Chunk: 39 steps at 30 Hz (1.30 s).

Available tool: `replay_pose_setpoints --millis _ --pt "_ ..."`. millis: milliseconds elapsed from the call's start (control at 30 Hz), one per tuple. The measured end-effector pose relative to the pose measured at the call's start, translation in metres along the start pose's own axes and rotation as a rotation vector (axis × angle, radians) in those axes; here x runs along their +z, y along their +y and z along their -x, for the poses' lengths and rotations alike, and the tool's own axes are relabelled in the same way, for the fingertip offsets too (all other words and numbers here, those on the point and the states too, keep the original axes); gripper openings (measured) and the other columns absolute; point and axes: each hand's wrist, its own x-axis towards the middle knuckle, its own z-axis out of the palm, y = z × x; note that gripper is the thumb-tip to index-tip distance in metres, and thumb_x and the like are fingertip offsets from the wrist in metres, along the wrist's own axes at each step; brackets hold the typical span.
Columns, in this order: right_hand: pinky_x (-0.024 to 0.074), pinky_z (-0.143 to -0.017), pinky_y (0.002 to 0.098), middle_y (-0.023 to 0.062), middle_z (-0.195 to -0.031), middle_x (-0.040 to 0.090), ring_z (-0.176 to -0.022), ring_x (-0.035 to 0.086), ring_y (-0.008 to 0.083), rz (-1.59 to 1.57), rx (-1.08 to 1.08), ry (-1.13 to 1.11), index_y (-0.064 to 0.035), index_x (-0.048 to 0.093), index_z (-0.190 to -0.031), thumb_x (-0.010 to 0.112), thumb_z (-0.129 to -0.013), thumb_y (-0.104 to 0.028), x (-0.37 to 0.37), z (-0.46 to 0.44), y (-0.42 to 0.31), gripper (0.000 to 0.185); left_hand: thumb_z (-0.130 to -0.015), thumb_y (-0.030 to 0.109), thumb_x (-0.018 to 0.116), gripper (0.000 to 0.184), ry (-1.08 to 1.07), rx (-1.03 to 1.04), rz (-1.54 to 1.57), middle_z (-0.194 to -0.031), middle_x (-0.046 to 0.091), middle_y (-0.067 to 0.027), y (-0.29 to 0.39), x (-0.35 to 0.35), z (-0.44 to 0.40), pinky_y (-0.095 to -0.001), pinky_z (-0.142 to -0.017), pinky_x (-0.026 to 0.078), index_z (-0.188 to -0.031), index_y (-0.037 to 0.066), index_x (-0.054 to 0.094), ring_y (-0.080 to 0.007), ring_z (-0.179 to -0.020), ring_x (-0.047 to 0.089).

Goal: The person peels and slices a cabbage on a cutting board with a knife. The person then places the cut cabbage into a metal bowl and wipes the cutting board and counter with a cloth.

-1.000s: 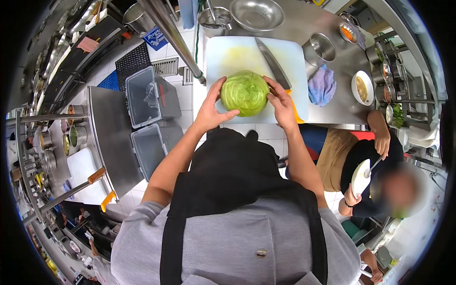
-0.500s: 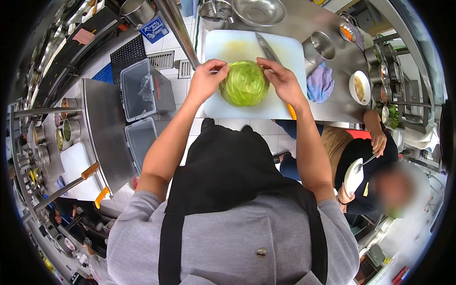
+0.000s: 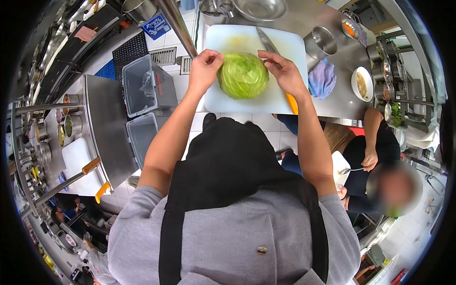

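Note:
A round, light-green cabbage [image 3: 243, 76] with a glossy surface sits on the white cutting board [image 3: 285, 42]. At its upper left edge, the curled fingers and thumb of my left hand [image 3: 205, 70] pinch the outer layer. My right hand [image 3: 285, 72] is at the upper right side, thumb and fingers apart, its fingertips close to the cabbage. Whether they touch it is hard to tell. A knife [image 3: 267, 40] lies on the board behind my right hand, blade pointing away; its yellow handle shows below my wrist.
Right of the board are a crumpled blue-purple cloth [image 3: 322, 80], a steel pot [image 3: 321, 43] and a white bowl [image 3: 362, 84]. A steel bowl [image 3: 261, 8] stands beyond the board. Close on my right, a person [image 3: 373, 142] holds a white dish and a spoon.
My right fingers have spread a little away from the cabbage. The whole view has shifted slightly. The person on the right has moved the dish and spoon.

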Motion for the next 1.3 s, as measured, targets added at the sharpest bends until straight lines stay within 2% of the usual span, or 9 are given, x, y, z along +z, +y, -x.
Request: replay_pose_setpoints --millis 33,100,400,833,1000,1133,1200,1233,1300 --pt "0.0508 -0.099 0.0306 0.0034 -0.131 0.070 -0.107 0.064 0.0151 0.006 0.002 0.009 -0.0116 0.066 -0.138 0.059 -0.104 -0.007 0.000 0.002 0.001 0.036 -0.101 0.013 0.068 0.011 -0.003 -0.001 -0.001 -0.089 0.066 0.0023 -0.004 0.001 -0.001 -0.0228 -0.073 0.046 -0.101 0.002 0.067 -0.0050 -0.081 0.058" --pt "0.0505 -0.100 0.0306 0.0032 -0.131 0.070 -0.108 0.063 0.0150 0.010 0.006 0.022 -0.0113 0.066 -0.138 0.059 -0.104 -0.007 -0.002 0.003 0.002 0.036 -0.099 0.014 0.070 0.014 0.052 0.209 0.099 -0.086 0.068 -0.0002 -0.010 0.002 -0.005 -0.0246 -0.071 0.048 -0.098 0.001 0.065 -0.0055 -0.078 0.059" --pt "0.0470 -0.105 0.0302 -0.0002 -0.131 0.070 -0.110 0.061 0.0140 0.014 0.000 0.033 -0.0104 0.066 -0.139 0.058 -0.105 -0.010 -0.004 0.002 0.001 0.034 -0.104 0.008 0.063 0.007 -0.073 0.220 0.357 -0.086 0.063 0.0033 -0.006 -0.010 0.021 -0.0197 -0.068 0.040 -0.105 0.005 0.057 -0.0019 -0.076 0.052" --pt "0.0472 -0.105 0.0309 0.0046 -0.130 0.069 -0.113 0.061 0.0172 0.083 -0.064 -0.067 -0.0152 0.069 -0.136 0.055 -0.105 -0.004 -0.002 -0.005 -0.019 0.036 -0.105 0.007 0.062 0.010 -0.136 0.261 0.404 -0.091 0.064 0.0024 0.002 -0.017 0.030 -0.0217 -0.073 0.043 -0.112 0.003 0.058 -0.0036 -0.082 0.055" --pt "0.0482 -0.103 0.0327 0.0069 -0.129 0.068 -0.114 0.062 0.0214 0.085 -0.097 -0.128 -0.0172 0.070 -0.135 0.052 -0.103 0.001 -0.001 -0.010 -0.020 0.040 -0.098 0.010 0.071 0.047 -0.273 0.224 0.256 -0.094 0.063 0.0016 0.015 -0.018 0.033 -0.0228 -0.080 0.045 -0.142 0.004 0.055 -0.0061 -0.088 0.056" --pt "0.0479 -0.097 0.0313 0.0066 -0.116 0.063 -0.105 0.060 0.0201 0.234 -0.196 -0.195 -0.0149 0.070 -0.134 0.055 -0.099 0.005 -0.008 -0.017 -0.018 0.043 -0.094 0.014 0.077 0.047 -0.275 0.162 0.005 -0.093 0.064 0.0007 0.028 -0.010 0.034 -0.0253 -0.080 0.046 -0.138 0.006 0.063 -0.0073 -0.089 0.057" --pt "0.0483 -0.094 0.0323 0.0067 -0.111 0.062 -0.101 0.060 0.0205 0.303 -0.193 -0.216 -0.0147 0.071 -0.133 0.056 -0.098 0.005 -0.012 -0.019 -0.019 0.043 -0.090 0.014 0.080 0.031 -0.254 0.299 -0.103 -0.090 0.064 -0.0015 0.031 -0.006 0.032 -0.0276 -0.083 0.047 -0.119 0.007 0.074 -0.0108 -0.089 0.059" --pt "0.0483 -0.092 0.0328 0.0065 -0.107 0.061 -0.098 0.059 0.0203 0.319 -0.197 -0.213 -0.0139 0.071 -0.132 0.057 -0.097 0.006 -0.013 -0.018 -0.021 0.042 -0.090 0.014 0.080 0.031 -0.260 0.305 -0.103 -0.090 0.064 -0.0015 0.034 -0.006 0.032 -0.0276 -0.083 0.047 -0.119 0.007 0.074 -0.0108 -0.089 0.059" --pt "0.0483 -0.091 0.0333 0.0064 -0.104 0.059 -0.096 0.059 0.0200 0.336 -0.200 -0.204 -0.0131 0.071 -0.130 0.058 -0.096 0.006 -0.017 -0.017 -0.023 0.041 -0.087 0.011 0.081 0.018 -0.258 0.387 -0.246 -0.095 0.065 -0.0041 0.041 -0.008 0.036 -0.0303 -0.087 0.049 -0.104 0.006 0.077 -0.0174 -0.094 0.061"
